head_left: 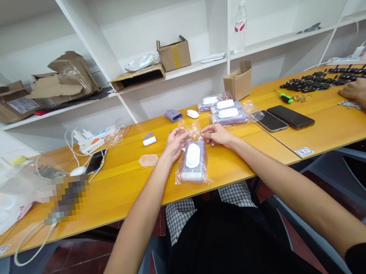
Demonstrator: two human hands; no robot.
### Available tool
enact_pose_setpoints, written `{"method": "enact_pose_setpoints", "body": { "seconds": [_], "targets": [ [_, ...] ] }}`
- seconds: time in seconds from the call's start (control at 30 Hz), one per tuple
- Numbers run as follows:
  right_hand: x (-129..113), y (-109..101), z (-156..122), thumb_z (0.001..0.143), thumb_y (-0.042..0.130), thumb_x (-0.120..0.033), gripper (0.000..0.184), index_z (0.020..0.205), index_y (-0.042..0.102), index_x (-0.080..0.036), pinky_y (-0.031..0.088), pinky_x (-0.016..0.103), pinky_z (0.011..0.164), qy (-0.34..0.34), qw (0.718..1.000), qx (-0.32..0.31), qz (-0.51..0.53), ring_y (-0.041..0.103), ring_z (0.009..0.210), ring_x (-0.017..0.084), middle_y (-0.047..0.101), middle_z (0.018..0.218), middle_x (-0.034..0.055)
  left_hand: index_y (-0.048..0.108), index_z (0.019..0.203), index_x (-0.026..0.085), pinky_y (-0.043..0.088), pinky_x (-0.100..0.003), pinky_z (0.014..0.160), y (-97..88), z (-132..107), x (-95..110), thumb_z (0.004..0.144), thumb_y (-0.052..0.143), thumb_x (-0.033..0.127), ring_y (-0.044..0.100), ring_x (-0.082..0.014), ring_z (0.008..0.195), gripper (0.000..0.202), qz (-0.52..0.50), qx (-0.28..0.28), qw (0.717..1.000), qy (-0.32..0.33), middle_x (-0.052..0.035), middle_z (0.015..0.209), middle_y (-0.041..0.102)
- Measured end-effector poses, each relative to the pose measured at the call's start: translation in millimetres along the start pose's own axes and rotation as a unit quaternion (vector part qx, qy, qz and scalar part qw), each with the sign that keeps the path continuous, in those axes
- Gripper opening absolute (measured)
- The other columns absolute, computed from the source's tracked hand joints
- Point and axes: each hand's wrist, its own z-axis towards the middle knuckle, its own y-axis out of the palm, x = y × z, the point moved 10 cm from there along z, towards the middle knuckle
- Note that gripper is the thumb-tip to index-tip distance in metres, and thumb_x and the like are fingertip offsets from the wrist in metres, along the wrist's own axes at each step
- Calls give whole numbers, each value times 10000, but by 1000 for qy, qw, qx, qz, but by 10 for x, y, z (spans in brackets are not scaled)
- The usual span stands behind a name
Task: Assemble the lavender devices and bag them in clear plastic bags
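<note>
A purple-grey device with a white oval piece (pixel 193 155) lies inside a clear plastic bag (pixel 178 174) on the table in front of me. My left hand (pixel 177 142) pinches the bag's far end at its left corner. At the right corner of that same end, the fingers of my right hand (pixel 217 135) are closed on the film. Beyond my right hand are several similar bagged devices (pixel 229 116), partly stacked. A loose purple-grey shell (pixel 173 115) and a white oval part (pixel 192 114) sit farther back.
Two dark phones (pixel 291 116) lie to the right, near a green screwdriver (pixel 285 97). Another person's hand (pixel 355 90) rests by small metal parts and many black pieces. A power strip (pixel 91 144) and cables are at the left. Shelves hold cardboard boxes (pixel 174 55).
</note>
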Motion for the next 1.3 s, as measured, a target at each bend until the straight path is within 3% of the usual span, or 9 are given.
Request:
{"method": "enact_pose_setpoints", "body": {
  "seconds": [0.17,0.27,0.5,0.63,0.73,0.87,1.0,1.3],
  "targets": [
    [-4,-95,18,805,747,-142,146,898,651,-201,467,183,396,-17,998,59,32,606,571,125,640,677,-20,654,1100,150,602,-332,821,139,-89,-104,644,898,25,767,-202,824,532,0,-55,996,-64,-83,968,794],
    [-6,-148,36,807,723,-165,148,896,617,-215,453,180,400,-19,995,84,49,600,579,118,643,725,-21,679,1137,154,591,-294,714,118,-125,-107,653,908,38,739,-173,735,548,23,-56,994,-91,-64,926,796],
    [-30,-83,17,816,797,-302,189,928,684,-201,424,201,402,-19,997,47,52,580,583,128,658,758,14,721,1004,132,528,-246,534,146,-150,-127,808,869,239,697,-159,600,268,74,-81,987,-119,-83,818,773],
    [-36,-100,14,732,860,-297,353,1039,709,-211,378,203,421,-28,996,33,76,535,548,123,602,664,-31,707,971,151,571,-245,600,63,-45,4,784,846,172,735,-164,675,234,62,-47,996,-40,-54,840,767],
    [-3,-44,43,697,861,-292,454,1125,721,-235,400,212,476,-14,990,-18,140,548,581,119,631,717,-33,683,1030,183,566,-234,581,-55,17,35,781,825,159,732,-156,654,288,45,2,999,-12,-16,823,749],
    [57,20,66,674,827,-244,279,928,720,-201,430,229,530,19,984,-61,168,549,597,121,630,685,-17,634,1064,216,535,-215,526,-98,42,-45,792,807,173,716,-148,598,325,33,17,999,-28,-5,823,742],
    [37,3,64,660,793,-230,202,771,626,-206,423,229,526,6,986,-52,160,538,595,120,602,671,-26,570,856,186,548,-216,536,-77,57,-40,768,796,165,722,-145,619,244,30,-6,999,-15,-14,863,732],
    [-55,-60,72,666,670,-196,94,673,577,-208,488,251,552,-55,994,-35,93,586,660,141,626,741,-2,538,807,186,624,-315,672,-72,11,80,756,732,160,744,-181,760,202,-8,-70,997,-22,-29,959,733]
  ]
}}
